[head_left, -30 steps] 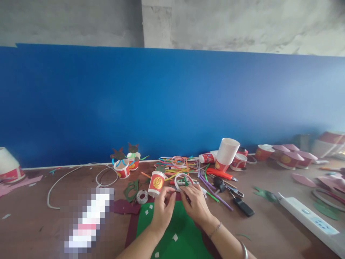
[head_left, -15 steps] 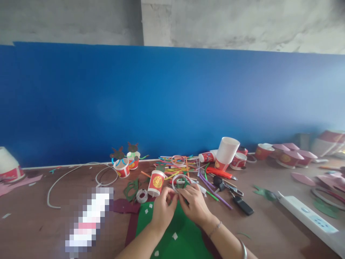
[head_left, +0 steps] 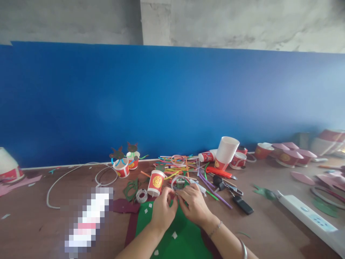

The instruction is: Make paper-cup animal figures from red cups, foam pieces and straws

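My left hand (head_left: 164, 209) and my right hand (head_left: 196, 204) meet fingertip to fingertip above a sheet of green paper (head_left: 185, 239). Both are closed in a pinch; whatever sits between the fingers is too small or hidden to name. Just beyond the fingertips lies a pale ring-shaped loop (head_left: 173, 182), partly covered by my right hand. A red and white paper cup (head_left: 155, 182) stands upside down, slightly tilted, by my left hand. Left of it are a small tape roll (head_left: 141, 195) and a cut green paper piece (head_left: 130, 190).
Coloured pipe cleaners (head_left: 176, 167) lie heaped behind my hands. A red utility knife (head_left: 219, 172), keys with a black fob (head_left: 242, 204) and stacked cups (head_left: 226, 153) are on the right. A power strip (head_left: 309, 216) lies far right. Two decorated cups (head_left: 121, 168) stand by the blue partition (head_left: 172, 100).
Hardly anything differs. My fingers have shifted very slightly while staying pinched together in the same spot, and the objects on the table are where they were.
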Demonstrator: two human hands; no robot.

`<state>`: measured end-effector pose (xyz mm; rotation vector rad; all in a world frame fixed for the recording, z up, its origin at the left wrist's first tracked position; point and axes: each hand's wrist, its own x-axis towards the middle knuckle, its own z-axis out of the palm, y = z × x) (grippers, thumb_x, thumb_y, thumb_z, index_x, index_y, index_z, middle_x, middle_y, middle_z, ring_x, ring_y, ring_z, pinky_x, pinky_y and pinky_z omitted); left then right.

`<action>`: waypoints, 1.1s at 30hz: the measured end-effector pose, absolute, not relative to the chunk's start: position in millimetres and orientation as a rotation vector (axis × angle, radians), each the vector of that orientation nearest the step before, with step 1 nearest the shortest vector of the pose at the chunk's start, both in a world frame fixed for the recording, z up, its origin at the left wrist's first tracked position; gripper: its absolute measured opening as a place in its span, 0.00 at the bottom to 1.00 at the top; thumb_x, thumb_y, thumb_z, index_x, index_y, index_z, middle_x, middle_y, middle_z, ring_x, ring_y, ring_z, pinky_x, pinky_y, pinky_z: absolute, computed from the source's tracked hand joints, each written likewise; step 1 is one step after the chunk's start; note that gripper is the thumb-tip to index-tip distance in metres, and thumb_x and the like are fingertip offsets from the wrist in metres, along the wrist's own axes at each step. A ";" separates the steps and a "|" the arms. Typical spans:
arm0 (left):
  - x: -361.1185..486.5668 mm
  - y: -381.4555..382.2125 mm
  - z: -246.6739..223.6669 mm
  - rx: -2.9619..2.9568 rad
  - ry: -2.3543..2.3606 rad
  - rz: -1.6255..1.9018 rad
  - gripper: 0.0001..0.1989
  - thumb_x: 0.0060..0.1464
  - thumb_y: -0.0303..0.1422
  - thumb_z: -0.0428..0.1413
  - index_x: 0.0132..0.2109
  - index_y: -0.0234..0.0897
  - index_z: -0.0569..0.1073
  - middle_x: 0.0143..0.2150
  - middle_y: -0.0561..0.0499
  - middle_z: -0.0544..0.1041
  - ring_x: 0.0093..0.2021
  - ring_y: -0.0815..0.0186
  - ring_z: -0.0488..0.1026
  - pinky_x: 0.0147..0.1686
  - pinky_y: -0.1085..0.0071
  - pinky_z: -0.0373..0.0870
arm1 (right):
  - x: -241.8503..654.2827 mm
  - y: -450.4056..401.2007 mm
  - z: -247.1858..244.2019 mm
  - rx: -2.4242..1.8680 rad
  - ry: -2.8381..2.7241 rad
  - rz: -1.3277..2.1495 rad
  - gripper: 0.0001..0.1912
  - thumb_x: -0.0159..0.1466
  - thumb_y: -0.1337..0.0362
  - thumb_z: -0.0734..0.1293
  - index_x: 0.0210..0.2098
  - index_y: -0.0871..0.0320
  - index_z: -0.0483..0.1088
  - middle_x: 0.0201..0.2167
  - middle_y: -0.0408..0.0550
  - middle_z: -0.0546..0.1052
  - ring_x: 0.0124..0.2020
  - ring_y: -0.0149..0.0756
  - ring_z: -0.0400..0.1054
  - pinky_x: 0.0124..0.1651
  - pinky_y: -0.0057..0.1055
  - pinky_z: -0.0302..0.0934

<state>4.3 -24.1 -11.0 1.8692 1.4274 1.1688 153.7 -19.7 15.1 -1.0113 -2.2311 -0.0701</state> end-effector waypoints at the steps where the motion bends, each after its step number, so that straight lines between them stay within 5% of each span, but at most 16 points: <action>1: 4.2 -24.0 -11.4 1.878 1.430 1.157 0.05 0.54 0.34 0.49 0.35 0.38 0.65 0.21 0.58 0.61 0.22 0.69 0.62 0.24 0.74 0.55 | 153.8 -19.5 15.3 -1.012 -2.232 -0.072 0.09 0.61 0.72 0.58 0.36 0.58 0.69 0.24 0.45 0.72 0.28 0.34 0.63 0.39 0.34 0.50; 10: 3.3 -25.2 -13.6 1.940 1.372 1.149 0.08 0.59 0.35 0.45 0.34 0.39 0.65 0.22 0.55 0.67 0.22 0.69 0.65 0.24 0.75 0.55 | 152.7 -20.5 15.8 -1.031 -2.165 0.004 0.10 0.62 0.71 0.58 0.31 0.58 0.70 0.21 0.45 0.71 0.26 0.33 0.63 0.37 0.34 0.50; 24: 0.7 -32.2 -5.5 1.903 1.225 1.328 0.08 0.59 0.35 0.45 0.33 0.38 0.64 0.20 0.56 0.62 0.20 0.71 0.59 0.22 0.74 0.54 | 149.6 -14.1 14.1 -1.123 -1.635 0.717 0.16 0.61 0.60 0.61 0.24 0.61 0.74 0.20 0.45 0.73 0.23 0.33 0.64 0.27 0.28 0.57; 27: 1.6 -31.6 -0.2 1.683 1.208 1.370 0.11 0.58 0.40 0.47 0.35 0.37 0.66 0.23 0.54 0.65 0.22 0.70 0.60 0.24 0.75 0.56 | 166.6 -3.6 11.3 -1.204 -1.595 0.536 0.16 0.63 0.59 0.59 0.32 0.60 0.76 0.19 0.44 0.72 0.21 0.34 0.63 0.26 0.29 0.57; 33: 2.2 -26.5 3.9 1.433 1.121 1.310 0.19 0.58 0.47 0.44 0.35 0.35 0.69 0.22 0.55 0.62 0.22 0.71 0.56 0.22 0.75 0.55 | 179.4 5.6 0.7 -1.229 -1.917 -0.032 0.11 0.62 0.66 0.61 0.33 0.55 0.75 0.32 0.50 0.75 0.37 0.40 0.68 0.40 0.37 0.60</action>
